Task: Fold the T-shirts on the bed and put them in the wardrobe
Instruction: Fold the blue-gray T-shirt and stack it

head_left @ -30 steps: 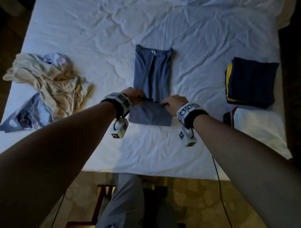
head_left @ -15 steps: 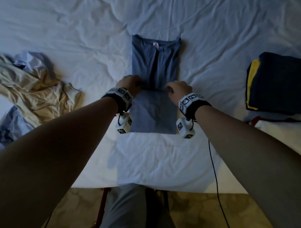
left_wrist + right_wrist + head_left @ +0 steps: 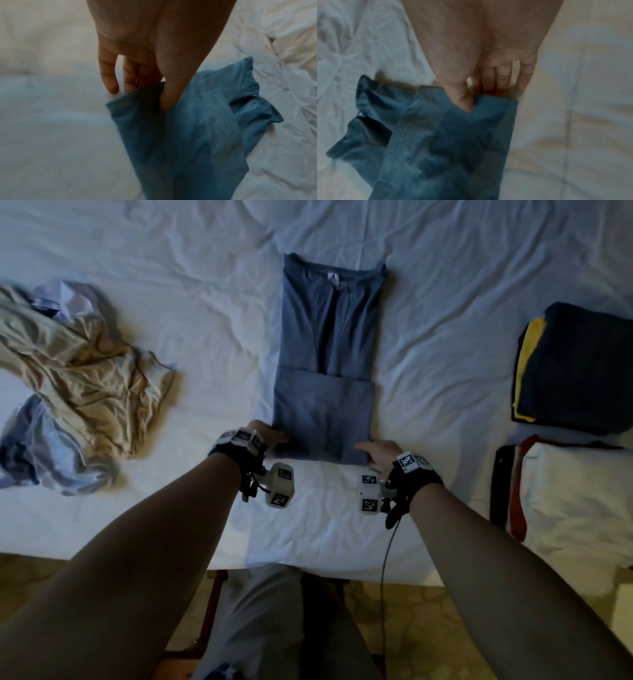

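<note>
Both hands are now drawn back from the mid-fold line to the near folded edge of the blue T-shirt at mid-bed, left hand and right hand pinching its corners, thumbs on top, likely needing a second fold toward the collar.

Blue-grey T-shirt: soft matt knit cloth, smooth where folded, rows of stitching along the hem in the left wrist view. Bed sheet: white woven cloth, matt, heavily creased; crumpled beige T-shirt thin, limp and wrinkled, lying over pale blue cloth. Folded dark navy garment looks a thicker matt cloth, yellow cloth showing beneath it; wrist marker cubes hard, smooth white plastic; floor pale mottled stone or tile.
</note>
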Demonstrator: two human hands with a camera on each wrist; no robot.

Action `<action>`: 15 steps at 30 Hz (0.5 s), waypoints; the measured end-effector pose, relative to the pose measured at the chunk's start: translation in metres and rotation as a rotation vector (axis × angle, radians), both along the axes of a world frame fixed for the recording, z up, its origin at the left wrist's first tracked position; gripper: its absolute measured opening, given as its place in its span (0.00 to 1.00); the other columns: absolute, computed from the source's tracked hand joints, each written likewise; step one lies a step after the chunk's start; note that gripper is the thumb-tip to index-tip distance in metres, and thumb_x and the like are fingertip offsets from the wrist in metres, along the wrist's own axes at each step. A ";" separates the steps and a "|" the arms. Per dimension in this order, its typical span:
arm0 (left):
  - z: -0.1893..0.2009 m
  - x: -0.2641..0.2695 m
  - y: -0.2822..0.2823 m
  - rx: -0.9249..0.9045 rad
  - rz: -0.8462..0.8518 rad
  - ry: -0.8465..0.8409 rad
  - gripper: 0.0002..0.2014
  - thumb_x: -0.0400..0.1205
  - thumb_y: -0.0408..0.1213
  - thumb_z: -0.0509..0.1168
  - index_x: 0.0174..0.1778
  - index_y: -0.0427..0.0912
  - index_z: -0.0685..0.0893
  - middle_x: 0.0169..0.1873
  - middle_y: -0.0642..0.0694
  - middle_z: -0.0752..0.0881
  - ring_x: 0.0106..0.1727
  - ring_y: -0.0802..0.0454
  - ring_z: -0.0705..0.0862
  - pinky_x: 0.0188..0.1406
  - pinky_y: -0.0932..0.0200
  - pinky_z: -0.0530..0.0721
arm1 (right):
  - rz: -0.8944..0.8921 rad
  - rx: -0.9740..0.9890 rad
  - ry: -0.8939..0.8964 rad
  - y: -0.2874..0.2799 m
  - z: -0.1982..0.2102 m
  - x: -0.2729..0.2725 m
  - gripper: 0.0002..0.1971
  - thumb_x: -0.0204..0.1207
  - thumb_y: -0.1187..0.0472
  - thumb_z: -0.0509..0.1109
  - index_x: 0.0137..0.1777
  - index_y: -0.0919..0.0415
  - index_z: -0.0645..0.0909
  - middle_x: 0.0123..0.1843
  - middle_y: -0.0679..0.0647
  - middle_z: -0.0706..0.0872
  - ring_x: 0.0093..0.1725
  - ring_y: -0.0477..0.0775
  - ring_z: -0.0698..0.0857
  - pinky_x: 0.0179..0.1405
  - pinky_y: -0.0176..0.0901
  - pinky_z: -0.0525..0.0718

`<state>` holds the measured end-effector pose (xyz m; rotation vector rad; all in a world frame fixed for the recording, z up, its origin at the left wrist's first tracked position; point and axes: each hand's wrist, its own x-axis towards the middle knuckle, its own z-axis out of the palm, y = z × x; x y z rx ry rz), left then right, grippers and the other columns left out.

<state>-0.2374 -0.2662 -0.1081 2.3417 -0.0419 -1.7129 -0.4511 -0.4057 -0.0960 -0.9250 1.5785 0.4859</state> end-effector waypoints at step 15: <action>0.024 -0.059 0.085 -0.186 0.484 0.093 0.05 0.80 0.26 0.68 0.45 0.36 0.78 0.34 0.38 0.82 0.36 0.44 0.83 0.44 0.49 0.86 | -0.289 -0.126 -0.158 0.080 0.012 -0.050 0.10 0.82 0.72 0.64 0.42 0.59 0.79 0.51 0.62 0.83 0.39 0.56 0.81 0.31 0.43 0.81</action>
